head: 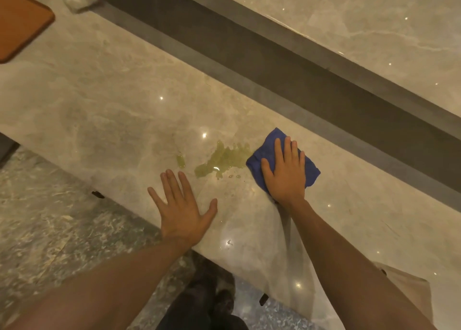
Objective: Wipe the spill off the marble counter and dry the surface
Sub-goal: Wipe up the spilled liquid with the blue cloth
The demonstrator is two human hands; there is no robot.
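Spill (222, 158) of yellow-green liquid lies on the marble desk (99, 110) between two flat, open hands, the right hand (285, 171) pressing a blue cloth (309, 171) beside it, the left hand (182, 208) empty.

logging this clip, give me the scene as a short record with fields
surface: marble counter, glossy
spill: yellow-green puddle plus a small separate drop on its left
cloth: blue cloth, folded, right of the puddle, at its edge
right hand: flat on the cloth, pressing down
left hand: flat on bare counter, fingers spread, holding nothing
also there: orange tray, far left corner
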